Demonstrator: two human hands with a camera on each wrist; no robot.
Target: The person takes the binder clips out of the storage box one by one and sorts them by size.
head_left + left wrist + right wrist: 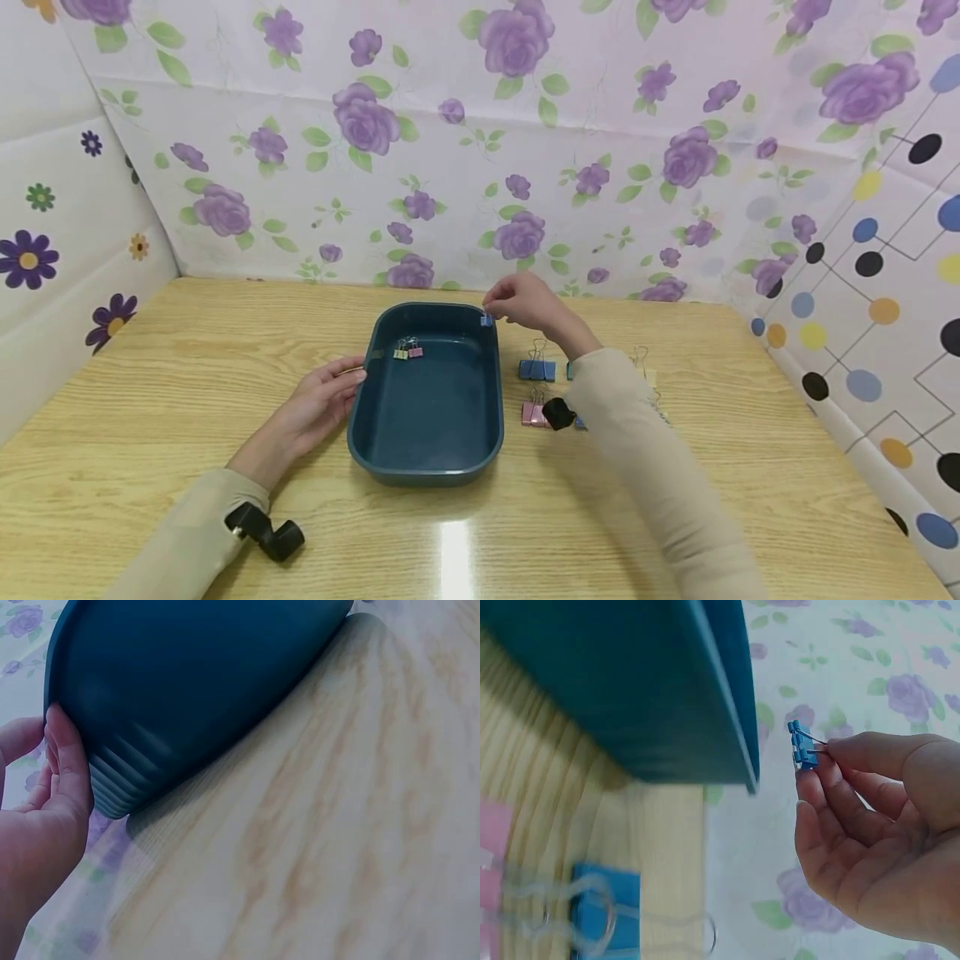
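Note:
My right hand [528, 302] pinches a small blue binder clip [804, 746] by its wire handles, thumb against fingers. In the head view this clip [486, 320] is at the far right corner of a dark teal plastic basin [426, 477]. My left hand [321, 404] touches the outside of the basin's left wall with fairly straight fingers, also seen in the left wrist view. Inside the basin, near its far left, lie a small yellow binder clip [401, 354] and a small pink binder clip [416, 352].
Right of the basin stand larger binder clips, among them a blue one [537, 371] and a pink one [534, 414]. Several more are partly hidden by my right forearm. Flower-patterned sheets [442, 167] back the wooden table [180, 367].

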